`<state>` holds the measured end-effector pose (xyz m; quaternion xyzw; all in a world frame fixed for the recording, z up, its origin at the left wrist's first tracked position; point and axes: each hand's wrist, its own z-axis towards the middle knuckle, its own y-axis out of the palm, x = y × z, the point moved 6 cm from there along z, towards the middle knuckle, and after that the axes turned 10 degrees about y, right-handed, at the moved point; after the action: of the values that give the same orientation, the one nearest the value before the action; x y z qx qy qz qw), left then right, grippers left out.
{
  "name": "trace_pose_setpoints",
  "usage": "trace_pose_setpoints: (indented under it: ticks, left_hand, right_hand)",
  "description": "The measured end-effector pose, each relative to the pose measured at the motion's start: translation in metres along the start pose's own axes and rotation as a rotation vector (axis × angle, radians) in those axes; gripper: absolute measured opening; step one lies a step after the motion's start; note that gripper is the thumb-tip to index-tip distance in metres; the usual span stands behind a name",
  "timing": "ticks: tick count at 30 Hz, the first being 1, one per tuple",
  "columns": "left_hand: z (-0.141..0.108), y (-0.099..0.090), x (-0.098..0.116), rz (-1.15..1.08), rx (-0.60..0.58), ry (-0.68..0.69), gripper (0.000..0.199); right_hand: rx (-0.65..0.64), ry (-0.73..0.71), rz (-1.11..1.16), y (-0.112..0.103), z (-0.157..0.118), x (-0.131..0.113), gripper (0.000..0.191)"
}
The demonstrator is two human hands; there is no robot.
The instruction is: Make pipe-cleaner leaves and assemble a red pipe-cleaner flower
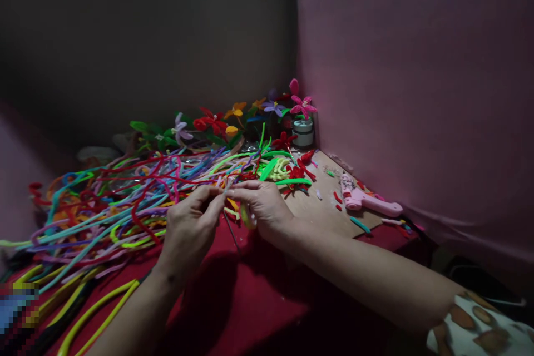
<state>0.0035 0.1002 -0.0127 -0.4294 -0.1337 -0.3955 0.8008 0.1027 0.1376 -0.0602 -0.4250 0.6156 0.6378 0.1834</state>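
Observation:
My left hand (194,225) and my right hand (265,208) meet at their fingertips above the red cloth (267,300). Both are closed in a pinch on a thin, dark stem (231,229), which slants down below the fingers. Its top end, between the fingertips, is small and partly covered. Something yellowish (247,216) shows under the right palm; I cannot make out what it is. Just behind the hands lie a bright green leaf shape (269,169) and a pale yellow-green fuzzy piece (282,170).
Many coloured fuzzy stems (154,194) spread over the left side. Fuzzy flowers (211,120) stand at the back near a grey-white container (302,133). On a board (321,211) at the right lie red scraps and a pink glue gun (367,200). A pink wall rises behind it.

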Motion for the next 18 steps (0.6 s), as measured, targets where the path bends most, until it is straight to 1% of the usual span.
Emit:
trace_pose_setpoints:
  ticks: [1, 2, 4, 7, 10, 12, 14, 18]
  left_hand:
    - [0.0, 0.002, -0.006, -0.139, -0.016, -0.128, 0.014]
    - [-0.001, 0.004, -0.011, -0.255, -0.029, -0.228, 0.015]
    - [-0.002, 0.01, -0.017, -0.451, -0.047, -0.335, 0.017]
    - [-0.003, 0.019, -0.023, -0.69, -0.08, -0.389, 0.017]
    - [-0.005, 0.026, -0.03, -0.834, -0.105, -0.456, 0.016]
    - [-0.006, 0.028, -0.032, -0.853, -0.139, -0.476, 0.017]
    - [-0.006, 0.03, -0.032, -0.833, -0.173, -0.461, 0.019]
    - [-0.007, 0.033, -0.036, -0.849, -0.207, -0.463, 0.021]
  right_hand:
    - [-0.024, 0.005, 0.001, 0.0, 0.001, 0.001, 0.012]
    - [-0.036, 0.002, 0.006, -0.001, 0.002, 0.001, 0.014]
    - [-0.049, 0.009, 0.003, -0.003, 0.002, 0.003, 0.017]
    - [-0.063, 0.006, -0.01, -0.008, 0.001, 0.004, 0.016]
    - [-0.096, 0.016, -0.016, -0.012, 0.002, 0.006, 0.017]
    - [-0.11, 0.041, -0.004, -0.015, 0.004, 0.009, 0.018]
    - [-0.125, 0.067, 0.022, -0.017, 0.006, 0.012, 0.021]
    - [-0.146, 0.111, 0.04, -0.02, 0.011, 0.015, 0.026]
